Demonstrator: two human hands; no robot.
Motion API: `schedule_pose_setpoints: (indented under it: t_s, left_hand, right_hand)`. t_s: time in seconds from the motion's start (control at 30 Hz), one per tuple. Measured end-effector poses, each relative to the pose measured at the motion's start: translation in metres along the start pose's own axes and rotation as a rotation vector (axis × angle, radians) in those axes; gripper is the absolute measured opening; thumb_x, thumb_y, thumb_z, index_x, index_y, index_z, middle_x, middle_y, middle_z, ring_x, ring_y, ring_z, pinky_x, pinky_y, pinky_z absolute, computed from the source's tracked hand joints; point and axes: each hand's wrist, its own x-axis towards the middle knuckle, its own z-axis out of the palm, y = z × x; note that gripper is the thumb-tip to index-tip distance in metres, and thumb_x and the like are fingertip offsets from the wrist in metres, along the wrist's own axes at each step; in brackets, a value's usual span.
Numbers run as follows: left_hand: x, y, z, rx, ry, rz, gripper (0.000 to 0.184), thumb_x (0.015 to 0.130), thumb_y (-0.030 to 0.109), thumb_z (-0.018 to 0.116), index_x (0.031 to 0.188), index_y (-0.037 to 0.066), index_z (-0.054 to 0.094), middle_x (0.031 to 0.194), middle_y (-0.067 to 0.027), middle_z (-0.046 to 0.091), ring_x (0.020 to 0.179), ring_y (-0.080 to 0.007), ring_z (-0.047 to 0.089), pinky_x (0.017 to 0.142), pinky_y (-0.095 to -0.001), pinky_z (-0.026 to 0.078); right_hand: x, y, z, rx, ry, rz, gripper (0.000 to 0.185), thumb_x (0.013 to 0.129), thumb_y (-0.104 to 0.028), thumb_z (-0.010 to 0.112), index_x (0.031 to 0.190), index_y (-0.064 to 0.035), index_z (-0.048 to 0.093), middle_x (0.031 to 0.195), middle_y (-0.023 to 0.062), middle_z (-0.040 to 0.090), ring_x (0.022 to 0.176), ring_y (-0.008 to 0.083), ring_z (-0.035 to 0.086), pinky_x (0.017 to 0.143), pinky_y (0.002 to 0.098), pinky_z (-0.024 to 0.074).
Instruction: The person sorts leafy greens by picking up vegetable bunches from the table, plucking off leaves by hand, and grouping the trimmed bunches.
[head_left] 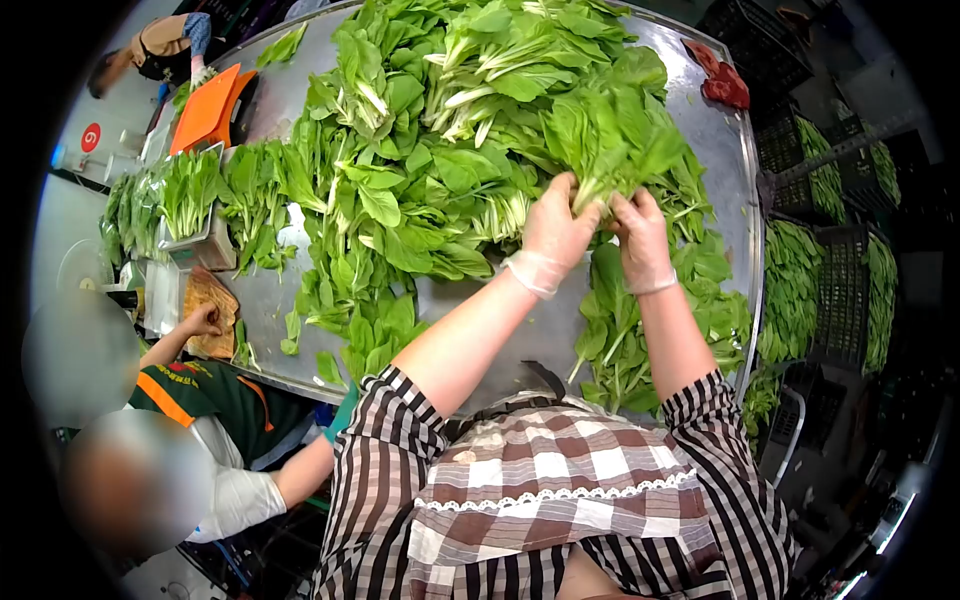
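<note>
Left hand in thin translucent glove [556, 232] and right hand, gloved alike [645, 240], meet at the stalk end of a bright-green leafy bunch with pale stalks [622, 135].
Left fingers pinch the stalks and are the nearer; right fingers bend in from the right, tips partly hidden, cannot tell whether closed. Long axis: stalks toward wearer, leaves pointing away, slightly right. Beyond and left: broad heap of loose green leafy vegetables [400, 190] on the grey metal surface [735, 170].

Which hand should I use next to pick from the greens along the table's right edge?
Probably your right hand: those greens lie beside it, while your left hand is farther away.
</note>
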Motion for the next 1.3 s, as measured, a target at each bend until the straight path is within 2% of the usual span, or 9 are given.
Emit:
schedule_pose_setpoints:
  t_s: [0.17, 0.3, 0.47, 0.6, 0.73, 0.8, 0.87, 1.1, 1.3]
  left_hand:
    - [-0.067, -0.019, -0.002, -0.081, -0.225, -0.107, 0.046, 0.084, 0.008, 0.071, 0.122, -0.006, 0.050, 0.104, -0.0155, 0.067, 0.091, -0.0162, 0.066, 0.075, -0.0287, 0.054]
    - [-0.129, -0.060, -0.013, -0.111, -0.168, -0.198, 0.044, 0.081, 0.018, 0.075, 0.112, -0.004, 0.055, 0.093, -0.0175, 0.070, 0.083, -0.0258, 0.070, 0.072, -0.0346, 0.055]
    - [-0.173, -0.127, -0.025, -0.238, -0.150, -0.512, 0.038, 0.086, 0.013, 0.070, 0.115, -0.006, 0.055, 0.087, -0.0120, 0.069, 0.072, -0.0150, 0.064, 0.063, -0.0283, 0.051]
    - [-0.174, -0.117, -0.037, -0.287, -0.171, -0.664, 0.029, 0.088, 0.013, 0.068, 0.109, -0.005, 0.057, 0.085, -0.0100, 0.068, 0.070, -0.0141, 0.064, 0.060, -0.0260, 0.050]
    - [-0.177, -0.097, -0.040, -0.424, -0.098, -0.844, 0.025, 0.092, 0.015, 0.062, 0.111, 0.000, 0.058, 0.090, -0.0081, 0.068, 0.078, -0.0154, 0.067, 0.062, -0.0243, 0.051]
    - [-0.180, -0.102, -0.044, -0.550, -0.125, -0.913, 0.023, 0.093, 0.014, 0.061, 0.110, 0.000, 0.059, 0.090, -0.0068, 0.068, 0.080, -0.0164, 0.068, 0.063, -0.0250, 0.052]
    - [-0.184, -0.101, -0.042, -0.462, -0.168, -0.886, 0.019, 0.093, 0.014, 0.061, 0.106, 0.001, 0.062, 0.091, -0.0064, 0.069, 0.081, -0.0158, 0.067, 0.066, -0.0254, 0.052]
    - [-0.195, -0.104, -0.045, -0.111, -0.466, -0.500, 0.023, 0.091, 0.015, 0.065, 0.107, -0.001, 0.066, 0.093, -0.0078, 0.070, 0.084, -0.0151, 0.065, 0.077, -0.0276, 0.052]
    - [-0.205, -0.078, -0.054, 0.136, -0.402, -0.297, 0.035, 0.089, 0.019, 0.068, 0.115, -0.004, 0.063, 0.105, -0.0096, 0.067, 0.094, -0.0160, 0.064, 0.082, -0.0303, 0.052]
  right_hand:
    - [-0.072, 0.031, -0.025, 0.023, -0.020, -0.099, 0.044, 0.084, -0.010, 0.073, 0.123, -0.0006, 0.055, 0.115, 0.0065, 0.064, 0.102, 0.0184, 0.061, 0.090, 0.0324, 0.0482]
    - [-0.111, 0.056, -0.033, -0.066, -0.129, 0.133, 0.043, 0.082, -0.007, 0.072, 0.121, -0.0017, 0.056, 0.114, 0.0066, 0.064, 0.103, 0.0161, 0.060, 0.089, 0.0311, 0.0477]
    - [-0.111, 0.096, -0.047, -0.657, -0.176, 0.291, 0.055, 0.078, -0.017, 0.075, 0.120, 0.0084, 0.051, 0.113, 0.0186, 0.061, 0.100, 0.0199, 0.062, 0.084, 0.0319, 0.0497]
    - [-0.135, 0.096, -0.036, -1.006, -0.004, -0.206, 0.060, 0.076, -0.015, 0.077, 0.127, 0.0025, 0.050, 0.125, 0.0154, 0.051, 0.087, 0.0208, 0.062, 0.074, 0.0304, 0.0505]
    - [-0.159, 0.088, -0.029, -0.988, 0.070, -0.217, 0.049, 0.076, -0.024, 0.078, 0.114, -0.0006, 0.058, 0.105, 0.0135, 0.063, 0.078, 0.0205, 0.063, 0.073, 0.0320, 0.0509]
    - [-0.164, 0.094, -0.028, -0.878, -0.125, 0.030, 0.040, 0.077, -0.026, 0.078, 0.104, -0.0002, 0.063, 0.090, 0.0111, 0.066, 0.071, 0.0204, 0.064, 0.068, 0.0318, 0.0512]
    - [-0.168, 0.113, -0.024, -0.888, -0.181, 0.033, 0.033, 0.079, -0.028, 0.077, 0.088, 0.0012, 0.067, 0.069, 0.0085, 0.067, 0.063, 0.0175, 0.063, 0.060, 0.0297, 0.0502]
    - [-0.163, 0.127, -0.023, -0.440, -0.119, 0.179, 0.028, 0.080, -0.020, 0.077, 0.095, 0.0028, 0.068, 0.079, 0.0036, 0.067, 0.066, 0.0105, 0.058, 0.059, 0.0247, 0.0471]
    - [-0.191, 0.086, -0.031, -0.233, -0.135, 0.278, 0.024, 0.085, -0.017, 0.074, 0.099, 0.0016, 0.069, 0.082, 0.0017, 0.066, 0.069, 0.0078, 0.056, 0.063, 0.0221, 0.0452]
